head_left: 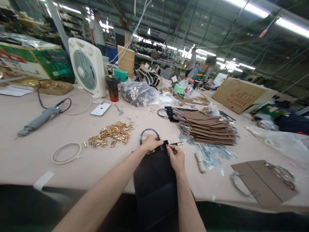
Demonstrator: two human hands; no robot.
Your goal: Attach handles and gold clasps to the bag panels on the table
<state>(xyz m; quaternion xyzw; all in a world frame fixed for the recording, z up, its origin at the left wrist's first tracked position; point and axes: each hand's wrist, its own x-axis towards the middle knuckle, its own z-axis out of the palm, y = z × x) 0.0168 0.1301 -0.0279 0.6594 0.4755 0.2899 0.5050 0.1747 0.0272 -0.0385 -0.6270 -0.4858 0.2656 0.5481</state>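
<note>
A black bag (156,190) lies flat over the table's front edge, its lower part hanging toward me. A curved handle (149,130) in clear wrap rises from its far end. My left hand (152,143) grips that end of the bag by the handle's base, fingers closed. Just right of it, my right hand (176,157) pinches at the bag's upper edge. A tiny gold glint shows at those fingertips, too small to name. Past them a black strap with a gold buckle (180,143) sticks out to the right.
Gold metal fittings (116,133) lie in a heap to the left, near a tape roll (67,153), an electric screwdriver (40,121) and a phone (100,109). Right stand stacked brown bag pieces (210,129) and another brown piece (265,182). Behind are a fan (87,67) and carton (241,95).
</note>
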